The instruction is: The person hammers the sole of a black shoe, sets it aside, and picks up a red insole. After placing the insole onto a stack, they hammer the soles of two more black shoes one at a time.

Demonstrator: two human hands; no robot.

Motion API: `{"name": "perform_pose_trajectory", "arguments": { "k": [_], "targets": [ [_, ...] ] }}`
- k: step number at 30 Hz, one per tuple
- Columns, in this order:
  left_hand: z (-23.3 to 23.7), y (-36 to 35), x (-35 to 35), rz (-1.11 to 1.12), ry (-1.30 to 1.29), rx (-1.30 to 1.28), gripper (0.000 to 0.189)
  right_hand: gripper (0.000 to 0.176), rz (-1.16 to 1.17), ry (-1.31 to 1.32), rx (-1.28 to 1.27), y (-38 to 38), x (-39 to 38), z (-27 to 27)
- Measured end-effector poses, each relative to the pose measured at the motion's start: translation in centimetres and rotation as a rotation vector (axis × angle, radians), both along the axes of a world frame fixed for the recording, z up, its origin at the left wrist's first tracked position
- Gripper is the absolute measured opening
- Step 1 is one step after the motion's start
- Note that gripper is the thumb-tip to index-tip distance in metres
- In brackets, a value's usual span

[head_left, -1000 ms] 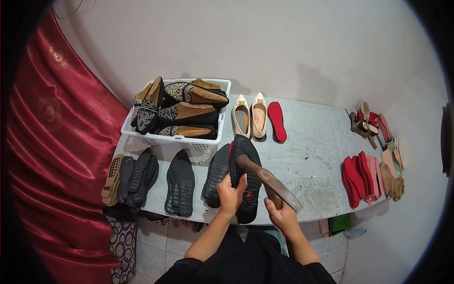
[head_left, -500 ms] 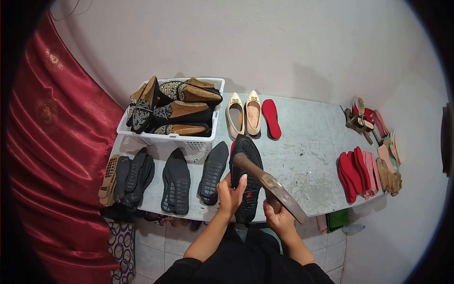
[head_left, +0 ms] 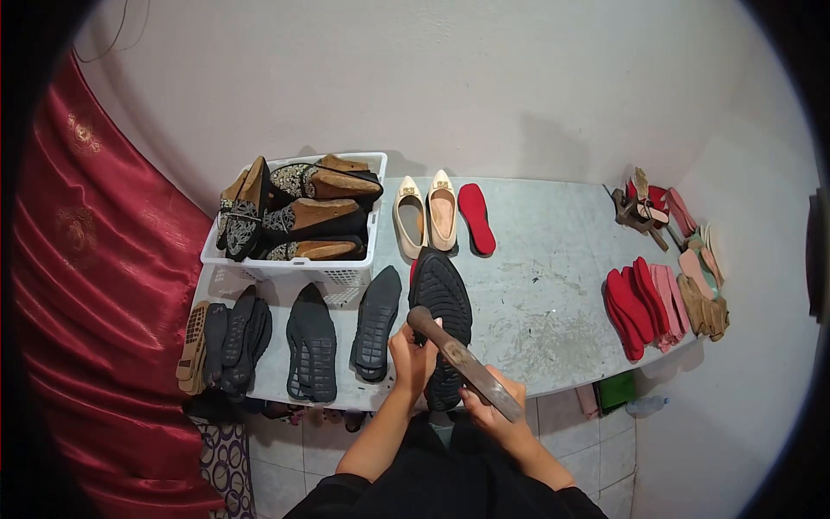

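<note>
At the table, left hand pinches the black sole; right hand, fingers around the hammer, should strike squarely.

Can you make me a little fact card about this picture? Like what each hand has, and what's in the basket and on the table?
Left hand: holding a black sole, tread showing
Right hand: gripping a hammer-like tool
Tool touching sole: can't tell
White basket: dark shoes with wooden-looking forms inside
Right of basket: two cream shoes, one red insole
Table, right end: red insoles and pink pieces
</note>
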State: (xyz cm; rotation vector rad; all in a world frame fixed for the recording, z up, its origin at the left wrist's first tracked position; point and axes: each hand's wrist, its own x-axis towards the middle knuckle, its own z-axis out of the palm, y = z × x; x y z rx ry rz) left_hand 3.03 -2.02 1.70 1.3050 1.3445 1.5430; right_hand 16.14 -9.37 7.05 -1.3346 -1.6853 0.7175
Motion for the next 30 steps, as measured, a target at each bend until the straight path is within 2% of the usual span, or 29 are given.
{"name": "perform_pose_trajectory", "arguments": {
  "k": [2,5,7,8,9,12,14,17,18,22,26,28,29,30],
  "targets": [
    [0.7,0.2,0.3,-0.002,-0.117,-0.051,0.021,0.024,-0.013,-0.013,-0.053,0.0,0.3,0.0],
    [-0.4,0.4,0.5,-0.019,-0.118,-0.001,0.018,0.023,-0.015,0.021,0.081,0.8,0.7,-1.0],
    [1.2,-0.1,0.5,0.003,-0.049,-0.022,0.014,0.021,-0.132,0.216,0.026,0.6,0.4,-1.3],
    [1.6,-0.2,0.6,-0.024,-0.074,-0.001,0.015,0.021,-0.142,0.189,0.054,1.0,0.6,-0.8],
    [1.9,-0.2,0.8,-0.053,-0.097,0.023,0.015,0.023,-0.163,0.197,-0.049,1.4,0.8,0.5],
    [1.2,0.3,1.2,-0.043,-0.134,0.042,0.015,0.023,-0.127,0.188,0.008,2.0,1.9,-2.0],
    [0.5,0.6,1.3,-0.017,-0.166,0.081,0.014,0.022,-0.139,0.322,0.123,1.6,1.9,-3.2],
    [0.6,0.9,1.4,-0.013,-0.175,0.061,0.015,0.023,-0.120,0.218,0.077,1.9,1.7,-1.2],
    [0.4,1.0,1.5,-0.018,-0.225,0.037,0.017,0.026,-0.132,0.104,0.082,2.0,1.8,0.0],
    [-0.1,1.6,1.8,-0.018,-0.404,0.076,0.022,0.023,-0.130,0.270,0.020,1.4,2.0,-2.8],
    [0.3,2.3,1.5,-0.058,-0.411,0.059,0.022,0.022,-0.100,0.202,0.075,1.7,2.4,-3.5],
    [1.0,2.6,1.3,-0.066,-0.689,-0.051,0.021,0.020,-0.120,0.182,-0.012,1.8,2.6,-3.5],
    [0.9,2.9,1.2,-0.064,-0.688,-0.048,0.021,0.019,-0.125,0.173,-0.057,1.9,2.5,-3.5],
    [0.6,3.0,1.0,-0.057,-0.694,-0.040,0.021,0.019,-0.153,0.126,0.083,2.0,2.2,-2.8]
  ]
}}
